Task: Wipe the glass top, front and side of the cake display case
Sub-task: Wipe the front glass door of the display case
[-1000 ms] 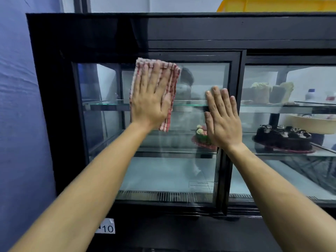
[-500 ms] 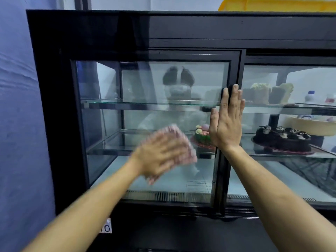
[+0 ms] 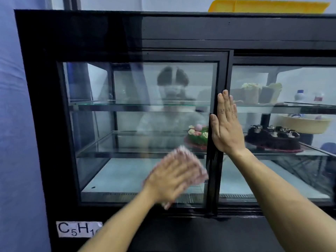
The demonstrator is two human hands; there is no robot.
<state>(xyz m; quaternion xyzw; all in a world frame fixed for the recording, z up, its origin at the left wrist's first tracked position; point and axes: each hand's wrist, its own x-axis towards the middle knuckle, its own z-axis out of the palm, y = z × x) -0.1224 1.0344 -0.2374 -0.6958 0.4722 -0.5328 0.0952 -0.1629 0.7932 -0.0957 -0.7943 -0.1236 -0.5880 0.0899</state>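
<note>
1. Two hands were on the cake display case (image 3: pixel 87 33). The left hand (image 3: pixel 174 179) had dropped from the upper left of the left glass door (image 3: pixel 141 124) to its lower right corner, beside the centre frame post (image 3: pixel 211 160).
2. The cloth (image 3: pixel 198 176) sat under the left palm, motion-blurred; fingers spread flat, pressing it to the glass, not curled round it.
3. The right hand (image 3: pixel 226 124) had slid right, off the glass onto the post. Fingers straight and together, bracing.
4. Judgement: the left door's front got one top-to-bottom pass; the right door (image 3: pixel 291 170), the top and the side look still to do.
</note>
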